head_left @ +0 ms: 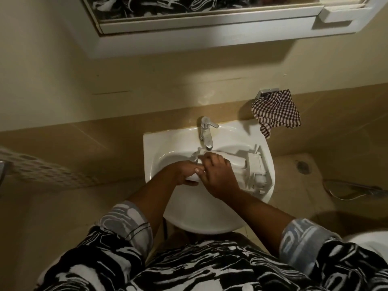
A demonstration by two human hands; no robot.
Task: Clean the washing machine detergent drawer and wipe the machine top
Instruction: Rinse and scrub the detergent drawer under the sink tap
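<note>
Your left hand (pixel 184 172) and right hand (pixel 219 178) meet over the sink (pixel 155 148), and the fingers of both curl round a small white piece (pixel 192 178); you cannot tell if it is plastic or cloth. Just right of your hands, the white detergent drawer (pixel 255 169) lies in the basin against its right rim. Beyond your hands stands the tap (pixel 204 131), its spout over the white piece. Further back, a checked cloth (pixel 277 111) hangs on the wall.
</note>
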